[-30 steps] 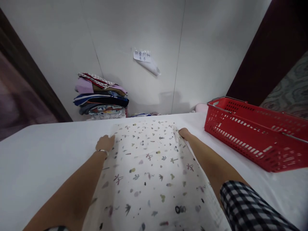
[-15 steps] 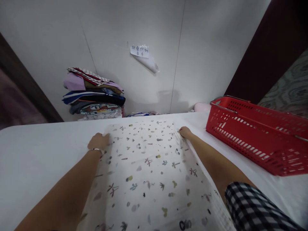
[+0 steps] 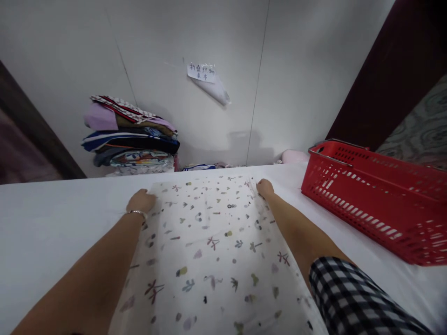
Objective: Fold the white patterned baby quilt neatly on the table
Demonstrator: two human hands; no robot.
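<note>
A white cloth printed with small coloured plants and shapes lies spread flat on the white table. My left hand, with a thin bracelet at the wrist, grips the cloth's far left corner. At the far right corner, my right hand pinches the cloth. Both arms stretch forward along the cloth's side edges. A black-and-white checked sleeve covers my right upper arm.
A red plastic basket with metal handles stands on the table at the right. Beyond the table's far edge, a stack of folded clothes sits against the white wall. A paper note hangs on the wall.
Both hands have slid a little farther away and to the left with the cloth's far corners. The view has shifted, so the basket sits further right.
</note>
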